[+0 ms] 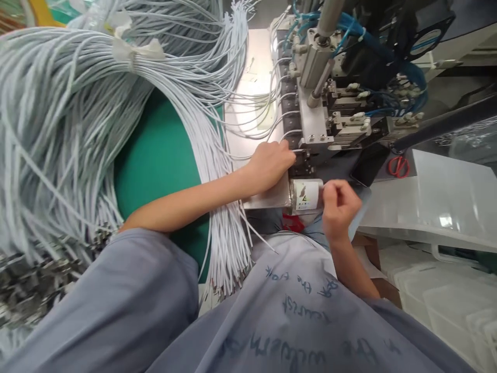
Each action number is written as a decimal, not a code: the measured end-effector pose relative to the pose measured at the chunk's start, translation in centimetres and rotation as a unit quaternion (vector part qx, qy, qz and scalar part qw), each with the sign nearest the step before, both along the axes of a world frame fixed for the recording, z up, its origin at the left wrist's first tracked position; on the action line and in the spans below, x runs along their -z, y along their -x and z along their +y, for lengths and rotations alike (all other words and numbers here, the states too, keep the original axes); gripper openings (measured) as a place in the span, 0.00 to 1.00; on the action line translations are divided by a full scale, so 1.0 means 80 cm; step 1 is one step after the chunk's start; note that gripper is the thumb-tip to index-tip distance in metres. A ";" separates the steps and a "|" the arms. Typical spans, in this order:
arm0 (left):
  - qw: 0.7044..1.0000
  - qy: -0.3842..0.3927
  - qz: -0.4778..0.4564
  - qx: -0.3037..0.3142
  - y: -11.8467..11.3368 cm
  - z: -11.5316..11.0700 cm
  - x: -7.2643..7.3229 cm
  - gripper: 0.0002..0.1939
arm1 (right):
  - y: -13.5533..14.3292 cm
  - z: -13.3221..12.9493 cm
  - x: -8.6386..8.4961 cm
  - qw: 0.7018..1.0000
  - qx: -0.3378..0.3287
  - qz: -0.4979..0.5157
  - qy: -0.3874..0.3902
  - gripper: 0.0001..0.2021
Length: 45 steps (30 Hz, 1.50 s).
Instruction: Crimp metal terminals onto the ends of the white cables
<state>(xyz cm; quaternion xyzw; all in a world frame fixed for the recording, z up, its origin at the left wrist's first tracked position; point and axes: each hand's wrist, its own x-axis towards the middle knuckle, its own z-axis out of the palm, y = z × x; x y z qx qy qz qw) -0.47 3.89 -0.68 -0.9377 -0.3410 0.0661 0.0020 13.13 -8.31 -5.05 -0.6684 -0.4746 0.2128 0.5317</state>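
My left hand [269, 163] is closed at the near end of a row of dark clamp slots [292, 122] on the machine. A white cable [238, 157] runs into its fingers from the left. Further along the row, several more white cables [285, 96] sit in the slots. My right hand [339, 204] is pinched shut beside a small clear container with a white label [306, 196]. Whatever is between those fingertips is hidden. Below my left forearm hangs a thick bundle of white cables [229, 243] with bare ends.
Tied bundles of grey-white cables [70, 103] cover the left over a green surface [163, 145]. Air cylinders [316, 65] and blue hoses [345, 23] stand above the slots. A black phone [370, 163], red-handled scissors [398, 167] and a white tray [450, 191] lie right.
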 end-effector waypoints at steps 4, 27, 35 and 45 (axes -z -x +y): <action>1.000 -0.007 -0.007 -0.023 -0.001 0.003 0.005 0.12 | 0.071 -0.033 0.017 0.921 -0.312 0.113 0.202 0.10; 0.923 0.209 -0.279 0.166 -0.006 -0.031 0.009 0.16 | -0.031 0.014 -0.020 0.985 -0.101 0.078 0.116 0.06; 0.875 0.205 -0.421 0.124 -0.009 -0.010 0.015 0.11 | -0.029 0.043 -0.017 0.924 -0.128 0.358 0.050 0.14; 0.821 0.354 -0.446 0.044 -0.011 -0.012 0.009 0.09 | -0.020 0.043 -0.012 0.987 -0.077 0.138 -0.016 0.11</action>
